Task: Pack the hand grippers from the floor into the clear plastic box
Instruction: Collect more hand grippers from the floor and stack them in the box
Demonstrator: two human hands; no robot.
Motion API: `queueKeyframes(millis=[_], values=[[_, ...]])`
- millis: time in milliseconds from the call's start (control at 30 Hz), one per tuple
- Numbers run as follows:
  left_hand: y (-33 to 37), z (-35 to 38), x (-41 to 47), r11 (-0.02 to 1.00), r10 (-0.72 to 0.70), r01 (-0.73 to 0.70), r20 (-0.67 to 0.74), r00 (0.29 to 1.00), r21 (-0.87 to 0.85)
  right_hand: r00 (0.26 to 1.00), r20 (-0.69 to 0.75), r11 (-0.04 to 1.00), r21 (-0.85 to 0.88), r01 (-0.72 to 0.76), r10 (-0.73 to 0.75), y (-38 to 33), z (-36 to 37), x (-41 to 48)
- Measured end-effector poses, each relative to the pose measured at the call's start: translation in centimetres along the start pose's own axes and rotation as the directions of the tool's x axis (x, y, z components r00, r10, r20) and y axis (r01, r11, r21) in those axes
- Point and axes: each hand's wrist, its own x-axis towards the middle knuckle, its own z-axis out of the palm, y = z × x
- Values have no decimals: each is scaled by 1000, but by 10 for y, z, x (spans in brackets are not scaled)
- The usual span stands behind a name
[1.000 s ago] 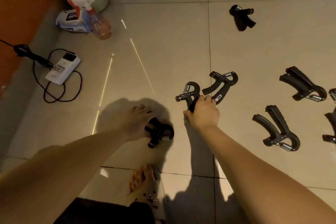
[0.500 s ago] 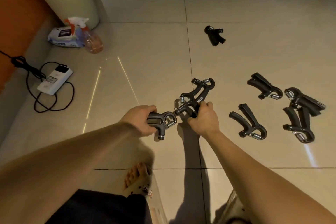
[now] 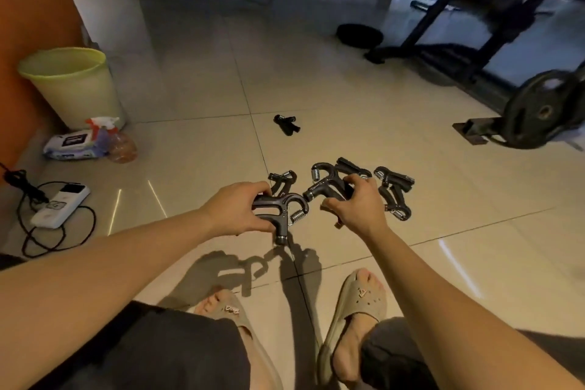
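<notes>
Above the tiled floor, a hand gripper is clasped by the left hand, fingers curled, its spring end pointing right. A second hand gripper is gripped by the right hand, knob pointing left.

Arms bare all the way down to the left hand and right hand. Dark shorts over the thighs. 2 beige open-toed slides on the feet — left slide, right slide — each with a small charm on the strap; round holes dot the right strap.
</notes>
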Motion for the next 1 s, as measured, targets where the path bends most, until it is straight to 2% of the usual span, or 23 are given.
queueKeyframes(millis=[300,567,867,1000], values=[[102,-26,-91,988,142,-145,-48,989,-46,976,-216,1000,-8,26,-27,-4,-104,-125],[189,-46,-185,949,301,-306,-66,951,-78,910,-414,1000,-14,-9,3,-11,-188,-262],[272,-41,-278,845,522,-520,-14,853,-125,818,-568,986,-69,-152,87,-9,-263,-426],[323,-33,-310,784,614,-604,32,789,-141,772,-606,965,-30,-262,191,-3,-301,-502]])
